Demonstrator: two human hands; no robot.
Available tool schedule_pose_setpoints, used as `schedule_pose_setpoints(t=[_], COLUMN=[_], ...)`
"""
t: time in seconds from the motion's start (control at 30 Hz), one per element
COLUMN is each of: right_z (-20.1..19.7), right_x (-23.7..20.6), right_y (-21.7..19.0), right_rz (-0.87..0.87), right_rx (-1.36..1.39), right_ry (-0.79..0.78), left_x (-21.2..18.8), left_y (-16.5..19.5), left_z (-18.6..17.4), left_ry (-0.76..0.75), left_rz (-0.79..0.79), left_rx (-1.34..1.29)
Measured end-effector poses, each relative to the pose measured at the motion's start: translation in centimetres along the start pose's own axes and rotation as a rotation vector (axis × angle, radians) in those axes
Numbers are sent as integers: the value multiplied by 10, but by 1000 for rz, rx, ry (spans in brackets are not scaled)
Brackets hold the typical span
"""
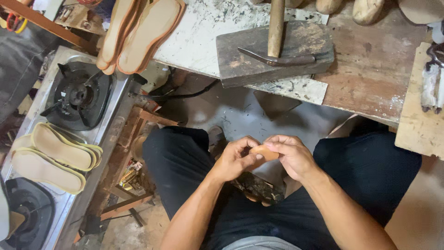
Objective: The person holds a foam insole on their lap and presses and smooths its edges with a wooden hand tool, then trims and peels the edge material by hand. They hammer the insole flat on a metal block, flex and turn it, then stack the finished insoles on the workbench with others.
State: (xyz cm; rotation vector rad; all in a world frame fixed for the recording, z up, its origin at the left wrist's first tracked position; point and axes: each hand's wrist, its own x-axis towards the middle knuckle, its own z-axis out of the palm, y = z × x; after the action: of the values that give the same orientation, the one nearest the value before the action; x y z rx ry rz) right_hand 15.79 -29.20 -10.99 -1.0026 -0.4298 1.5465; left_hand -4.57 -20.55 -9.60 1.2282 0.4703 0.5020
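Both hands meet over the lap, and between them sits a small tan, rounded piece of leather-like material (264,152). The left hand (235,159) pinches its near end, thumb over curled fingers; the right hand (291,157) grips the far end, fingertips pressed down on top. The piece hangs clear of the knees, above the floor between the dark trousers (370,171).

How far along? Hard to judge: the piece looks plain and unattached to anything, so the handwork seems at an early or middle stage. Forearms angle in from below, wrists bent inward, elbows wide.

Further out, a wooden-handled hammer (276,34) lies on a dark worn wooden block (300,46). Flat tan shoe soles (143,32) are stacked at the bench edge, more pale soles (55,155) resting on a two-burner steel gas stove (111,115).
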Motion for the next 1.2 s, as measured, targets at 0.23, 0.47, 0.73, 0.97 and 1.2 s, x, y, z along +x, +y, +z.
schedule_pose_setpoints(t=[0.23,0.47,0.73,0.97,1.2], right_z=[11,5,5,9,-2], right_x=[1,0,-5,-5,-1], right_y=[8,14,-3,4,3], right_rz=[-223,-86,16,-305,8], right_rx=[-170,121,223,-179,230], right_ry=[54,42,63,34,77], left_x=[17,11,12,12,8], left_y=[-23,-13,-8,-17,-19], left_z=[-2,3,3,4,3], left_ry=[253,126,89,112,77], left_rz=[-43,-135,-117,-89,-76], left_rx=[-320,-608,-539,-414,-417])
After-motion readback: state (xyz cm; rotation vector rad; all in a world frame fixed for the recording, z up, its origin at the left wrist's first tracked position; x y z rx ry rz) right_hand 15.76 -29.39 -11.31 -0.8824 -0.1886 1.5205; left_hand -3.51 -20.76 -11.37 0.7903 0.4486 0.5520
